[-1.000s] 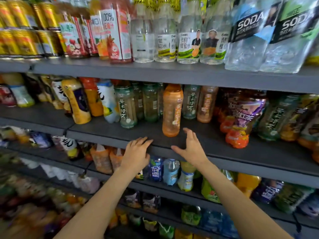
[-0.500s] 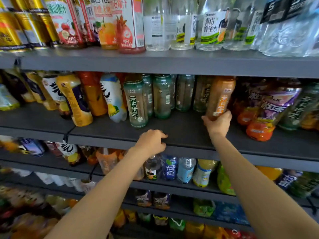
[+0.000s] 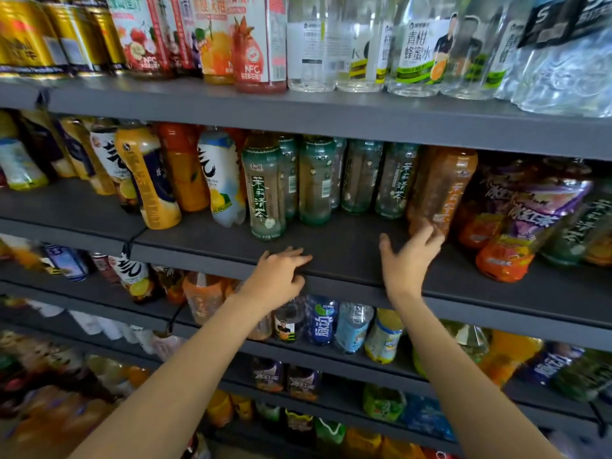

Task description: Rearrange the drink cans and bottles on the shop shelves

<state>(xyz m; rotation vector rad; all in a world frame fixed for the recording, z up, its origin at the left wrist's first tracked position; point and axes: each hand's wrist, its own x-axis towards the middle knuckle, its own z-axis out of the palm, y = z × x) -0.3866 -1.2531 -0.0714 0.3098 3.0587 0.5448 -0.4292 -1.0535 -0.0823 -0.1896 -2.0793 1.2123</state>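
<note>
1. Nearest me, my left hand (image 3: 281,273) rests on the front lip of the middle shelf (image 3: 331,256). Its fingers lie loosely bent over the edge and hold nothing; the motion blur hides finer detail.

2. A little further in, my right hand (image 3: 409,258) is over the same shelf, fingers spread and nearly straight. The fingertips (image 3: 430,235) are at the base of the orange tea bottle (image 3: 442,190). They look to be touching it, not wrapped around it, though the blur leaves that unsure.

3. That orange tea bottle stands in the row, just right of the green jasmine tea bottles (image 3: 314,180) and left of the purple-labelled bottles (image 3: 530,207). I judge this one as placed, or nearly so, perhaps needing a last nudge to square it.

4. One green tea bottle (image 3: 265,193) stands forward of its neighbours, near the shelf front. It probably wants pushing back into line.

5. Further left, the yellow and white bottles (image 3: 149,180) lean at mixed angles, so that stretch looks unsorted.

6. Farthest up, the cartons (image 3: 255,38) and clear bottles (image 3: 417,48) on the top shelf stand close and upright. Overall I reckon much remains.
</note>
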